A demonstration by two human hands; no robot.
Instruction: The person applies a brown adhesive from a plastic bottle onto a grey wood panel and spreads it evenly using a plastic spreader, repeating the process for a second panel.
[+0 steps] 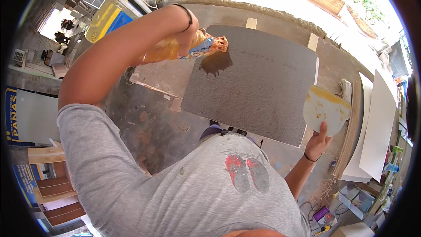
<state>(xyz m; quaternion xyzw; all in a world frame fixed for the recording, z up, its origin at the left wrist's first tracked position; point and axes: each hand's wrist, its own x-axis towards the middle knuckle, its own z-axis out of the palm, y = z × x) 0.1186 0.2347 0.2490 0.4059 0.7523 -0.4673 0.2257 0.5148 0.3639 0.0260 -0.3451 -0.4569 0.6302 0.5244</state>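
Raised at the upper left, my left hand (187,37) wraps round a clear plastic bottle (161,52) with amber liquid in it. The bottle lies nearly level, its smeared neck pointing right over a large dark grey panel (258,87). Below the neck, a dark brown wet patch (215,65) spreads on the panel's far left part. My right hand (319,144) grips a thin pale spreader plate (325,113), thumb on its face. Yellow-brown residue marks the plate's far edge, and it is held over or beside the panel's right end; the gap cannot be judged.
The panel rests on a larger board, with wood pieces (312,42) jutting past its far edge. White sheets (378,125) and stacked boards stand at the right. A wooden shelf unit (55,184) is at the lower left. Cables and a purple box (321,213) lie at the lower right.
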